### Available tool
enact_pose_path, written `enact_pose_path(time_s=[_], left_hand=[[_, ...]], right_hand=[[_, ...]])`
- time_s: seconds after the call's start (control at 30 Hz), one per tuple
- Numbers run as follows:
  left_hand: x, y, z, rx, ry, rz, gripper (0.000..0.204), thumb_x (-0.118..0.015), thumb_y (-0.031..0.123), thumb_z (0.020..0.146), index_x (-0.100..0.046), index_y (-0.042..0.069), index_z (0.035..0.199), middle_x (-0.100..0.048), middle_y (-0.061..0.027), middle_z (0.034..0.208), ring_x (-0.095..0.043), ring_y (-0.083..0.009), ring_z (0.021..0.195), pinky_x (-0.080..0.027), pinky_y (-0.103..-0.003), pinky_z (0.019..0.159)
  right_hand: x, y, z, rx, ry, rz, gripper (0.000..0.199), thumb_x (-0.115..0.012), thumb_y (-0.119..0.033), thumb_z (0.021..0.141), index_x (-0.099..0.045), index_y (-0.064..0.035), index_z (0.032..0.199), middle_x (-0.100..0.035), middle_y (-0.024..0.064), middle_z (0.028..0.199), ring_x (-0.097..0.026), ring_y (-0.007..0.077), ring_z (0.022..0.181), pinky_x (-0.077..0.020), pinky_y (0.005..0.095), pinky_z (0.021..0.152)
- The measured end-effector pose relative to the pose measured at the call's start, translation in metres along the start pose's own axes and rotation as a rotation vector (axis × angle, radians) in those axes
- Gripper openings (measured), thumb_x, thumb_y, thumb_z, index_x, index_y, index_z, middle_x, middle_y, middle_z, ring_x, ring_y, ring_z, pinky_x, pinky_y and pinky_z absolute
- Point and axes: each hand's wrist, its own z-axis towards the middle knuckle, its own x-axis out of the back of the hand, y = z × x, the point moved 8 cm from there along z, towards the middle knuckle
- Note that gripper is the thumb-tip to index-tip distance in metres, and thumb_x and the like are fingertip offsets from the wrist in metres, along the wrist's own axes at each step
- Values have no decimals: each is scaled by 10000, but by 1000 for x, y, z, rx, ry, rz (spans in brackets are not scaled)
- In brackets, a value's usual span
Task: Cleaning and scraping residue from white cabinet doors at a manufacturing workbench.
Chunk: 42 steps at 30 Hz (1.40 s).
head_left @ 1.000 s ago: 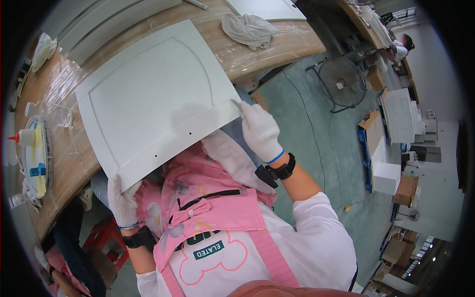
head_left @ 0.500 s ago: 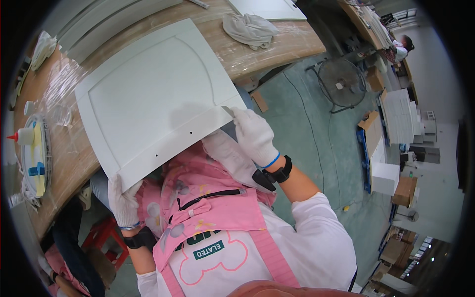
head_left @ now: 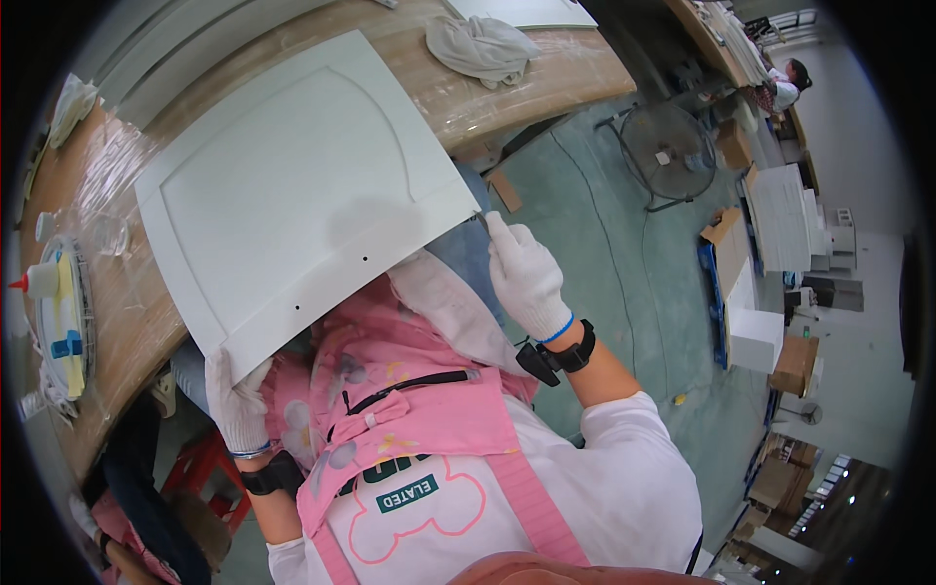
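A white panel (head_left: pixel 283 185) with a curved groove and two small dark holes lies tilted, its far part over the table and its near edge at my lap. My left hand (head_left: pixel 239 405), in a white knit glove, is closed on the panel's near left corner. At the right corner, my gloved right hand (head_left: pixel 526 278) pinches a small flat scraper blade (head_left: pixel 480 217). The blade shows nearly edge-on against the panel's right edge. Most of it is hidden by my fingers.
On the wrapped wooden table (head_left: pixel 546 78) lie a crumpled grey cloth (head_left: pixel 478 51) and a round tray (head_left: pixel 83 322) with a red-tipped glue bottle (head_left: pixel 39 280). A floor fan (head_left: pixel 668 151) stands to the right. Another person's arm (head_left: pixel 127 561) shows at lower left.
My right hand has moved right and slightly down, taking the blade from the panel's face to its right edge. My left hand keeps its corner; the panel sits slightly further left in view.
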Motion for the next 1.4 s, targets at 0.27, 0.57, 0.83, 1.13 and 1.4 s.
enact_pose_path(time_s=[0.27,0.57,0.83,1.13,1.4], left_hand=[[2,0,-1,1,16,-37,384,-549,198,1031,-521,-30,1338,-612,-190,1288,-672,-302,1099,-657,-379,770],[6,-1,0,-7,19,-6,429,-541,212,1026,-467,-35,1369,-592,-191,1293,-674,-310,1095,-662,-384,782],[3,-2,2,-5,-10,-38,434,-555,210,1020,-461,-41,1362,-595,-196,1283,-682,-319,1071,-666,-377,758],[4,-1,1,-20,25,-29,423,-561,209,1016,-473,-48,1340,-604,-204,1263,-690,-318,1052,-668,-374,743],[8,-4,3,2,0,-54,420,-562,206,1014,-476,-52,1335,-606,-208,1259,-691,-328,1046,-669,-383,742]], right_hand=[[0,-1,-2,13,-24,-63,470,-618,-62,868,-555,-73,1333,-599,128,929,-628,343,732,-513,437,629],[3,-5,0,10,-19,-67,439,-624,-74,868,-572,-74,1303,-596,125,918,-628,345,727,-510,440,626],[3,0,2,-34,-34,-87,448,-618,-74,868,-565,-69,1312,-594,126,917,-628,349,726,-509,445,628],[2,-7,0,4,-47,-57,452,-612,-59,859,-563,-70,1309,-589,129,903,-626,351,734,-504,450,625],[2,-1,1,-24,-44,-53,451,-618,-61,853,-571,-71,1302,-589,129,895,-625,352,730,-505,449,624]])
